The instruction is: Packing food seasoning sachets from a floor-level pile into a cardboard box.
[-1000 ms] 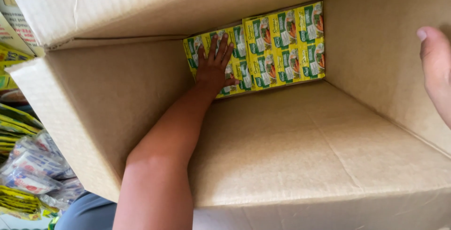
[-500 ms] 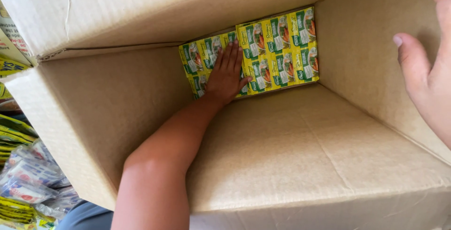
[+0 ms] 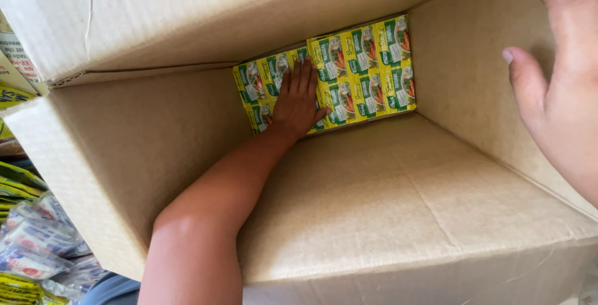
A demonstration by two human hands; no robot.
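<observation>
A large brown cardboard box [image 3: 398, 205] fills the view, open toward me. At its bottom lie several small yellow-and-green packets [image 3: 364, 68] packed side by side. My left hand [image 3: 298, 101] reaches deep inside and rests flat on the left packets, fingers extended and close together. My right hand [image 3: 564, 87] is at the box's right wall near the rim, fingers apart, thumb out, holding nothing; whether it touches the wall I cannot tell.
The box's top flap [image 3: 205, 12] hangs over the opening. Left of the box are stacked yellow packets [image 3: 15, 183] and clear plastic bags of goods [image 3: 37, 243]. Grey cloth [image 3: 112, 289] shows at the lower left.
My right hand has come further into view from the right edge and moved up along the right wall. My left hand shifted slightly right on the packets and closed its spread fingers.
</observation>
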